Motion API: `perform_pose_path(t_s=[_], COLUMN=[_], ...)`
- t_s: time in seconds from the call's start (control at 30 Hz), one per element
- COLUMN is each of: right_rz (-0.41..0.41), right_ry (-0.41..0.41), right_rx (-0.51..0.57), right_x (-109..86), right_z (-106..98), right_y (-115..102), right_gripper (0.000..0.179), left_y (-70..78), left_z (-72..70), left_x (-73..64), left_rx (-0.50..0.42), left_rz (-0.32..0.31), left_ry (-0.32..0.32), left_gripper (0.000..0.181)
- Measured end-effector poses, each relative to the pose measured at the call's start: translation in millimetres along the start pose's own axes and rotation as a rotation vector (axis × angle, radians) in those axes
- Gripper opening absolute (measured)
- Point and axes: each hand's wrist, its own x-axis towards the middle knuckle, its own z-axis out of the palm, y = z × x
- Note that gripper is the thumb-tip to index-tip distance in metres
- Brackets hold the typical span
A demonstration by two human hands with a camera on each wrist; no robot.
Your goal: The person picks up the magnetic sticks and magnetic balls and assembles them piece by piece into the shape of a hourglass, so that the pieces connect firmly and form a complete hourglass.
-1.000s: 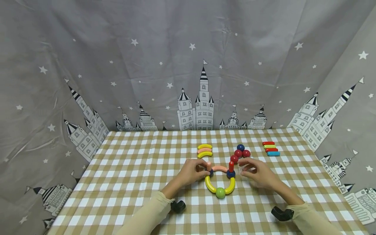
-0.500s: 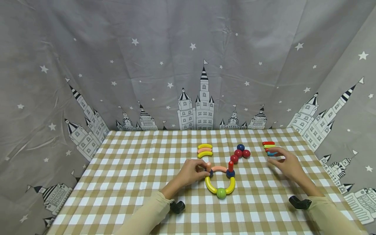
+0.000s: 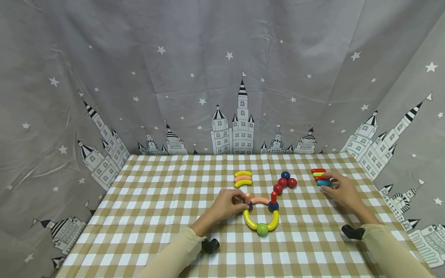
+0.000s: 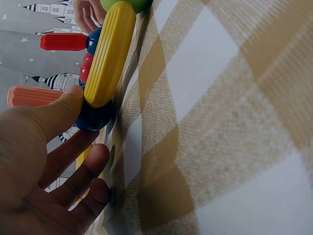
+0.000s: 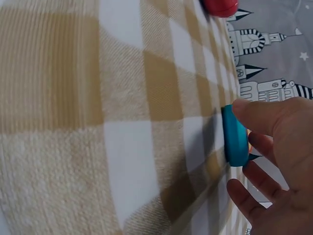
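Observation:
A ring of magnetic building pieces lies on the checked cloth, made of two yellow curved rods point(image 3: 248, 220), a green ball point(image 3: 262, 230), a salmon curved rod point(image 3: 260, 200) and two dark blue balls point(image 3: 273, 206). A red rod point(image 3: 274, 197) and a salmon rod point(image 3: 247, 197) stand upright on the blue balls. My left hand point(image 3: 224, 205) pinches the left blue ball point(image 4: 96, 117) between thumb and fingers. At the right, my right hand point(image 3: 344, 194) pinches a light blue rod point(image 5: 236, 139), thumb on its near side; the index fingertip is partly hidden behind it.
Two red rods point(image 3: 318, 170) and a lime rod point(image 3: 317, 174) lie beside the light blue one. Red balls point(image 3: 292, 183) and a dark blue ball point(image 3: 285, 175) cluster behind the ring. Several curved rods point(image 3: 243, 179) lie at back centre. A grey curtain point(image 3: 156, 77) hangs behind.
My right hand has moved right from beside the ring to the row of straight rods and taken hold of the light blue one. My left hand stays at the ring.

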Motion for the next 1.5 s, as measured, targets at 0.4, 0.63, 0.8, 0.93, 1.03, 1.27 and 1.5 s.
perform_pose_path(t_s=[0.4,0.63,0.8,0.93,1.03,1.27,1.5], right_rz=[-0.03,-0.048,-0.041,-0.03,-0.023,-0.008,-0.062], right_ry=[0.024,0.024,-0.001,-0.023,-0.044,-0.124,-0.155], right_rx=[-0.033,-0.042,-0.04,-0.049,-0.058,-0.042,0.012], right_x=[0.4,0.1,1.2,3.2,4.6,1.6,-7.7], right_z=[4,4,3,2,1,-5,-14], right_y=[5,5,2,1,1,-5,-15], right_gripper=[0.032,0.029,0.027,0.027,0.028,0.029,0.032], left_y=[4.5,4.2,4.6,4.1,3.8,2.3,3.1], left_z=[0.0,-0.4,-1.0,-1.3,-1.2,0.0,-1.0], left_x=[-0.9,0.1,0.0,0.1,0.1,0.2,0.5], left_rx=[-0.016,-0.01,-0.013,-0.009,-0.008,-0.006,-0.006], left_rz=[-0.048,-0.052,-0.055,-0.056,-0.053,-0.051,-0.054], left_ry=[-0.013,-0.015,-0.018,-0.017,-0.016,-0.016,-0.016], left_gripper=[0.012,0.013,0.013,0.013,0.012,0.012,0.012])
